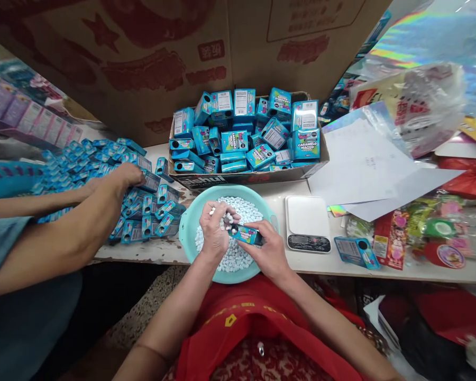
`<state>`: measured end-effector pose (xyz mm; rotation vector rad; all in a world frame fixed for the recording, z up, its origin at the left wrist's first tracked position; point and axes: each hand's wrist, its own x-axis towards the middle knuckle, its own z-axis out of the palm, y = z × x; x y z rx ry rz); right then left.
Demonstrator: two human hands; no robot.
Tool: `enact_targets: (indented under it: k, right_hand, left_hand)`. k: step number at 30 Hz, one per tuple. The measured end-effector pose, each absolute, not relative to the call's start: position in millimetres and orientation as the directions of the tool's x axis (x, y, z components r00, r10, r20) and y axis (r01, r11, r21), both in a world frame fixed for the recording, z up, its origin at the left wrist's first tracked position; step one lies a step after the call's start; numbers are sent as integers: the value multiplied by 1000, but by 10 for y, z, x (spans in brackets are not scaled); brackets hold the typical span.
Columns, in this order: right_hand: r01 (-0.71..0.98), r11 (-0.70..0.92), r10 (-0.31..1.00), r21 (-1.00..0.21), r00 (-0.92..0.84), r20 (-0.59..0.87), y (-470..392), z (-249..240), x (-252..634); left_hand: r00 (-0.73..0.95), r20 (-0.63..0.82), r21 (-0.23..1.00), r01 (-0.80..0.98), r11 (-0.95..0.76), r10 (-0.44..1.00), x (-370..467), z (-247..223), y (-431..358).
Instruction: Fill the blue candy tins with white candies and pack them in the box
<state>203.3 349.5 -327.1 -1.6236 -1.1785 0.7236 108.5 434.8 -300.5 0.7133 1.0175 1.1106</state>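
My left hand [215, 228] is closed around several small white candies [225, 216], held above the left part of a turquoise basin [188, 211]. More pale candies [238, 259] lie loose in this basin. At its right side my right hand [268, 247] grips a small blue box [246, 234] by its right end, between thumb and fingers. The box lies on its side, and its left end meets the candies at my left hand's fingertips. Behind the basin, a carton [222, 181] holds many similar blue boxes [235, 142].
At the left, another person's hand [129, 174] reaches over a pile of blue boxes [83, 159]. A white scale [308, 222] stands right of the basin. Papers [360, 159] and candy packets [392, 241] lie farther right. A large cardboard box [162, 63] rises behind.
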Motion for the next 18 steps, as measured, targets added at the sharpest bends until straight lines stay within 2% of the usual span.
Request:
enact_targets:
  k: [10, 18]
  right_hand:
    - [313, -80, 928, -946, 370, 44, 3561, -3210, 2051]
    - [326, -50, 926, -944, 368, 78, 3550, -3139, 2076]
  left_hand:
    - [76, -237, 899, -360, 249, 968, 1125, -2957, 4369]
    - [27, -260, 911, -326, 255, 965, 1210, -2947, 4367]
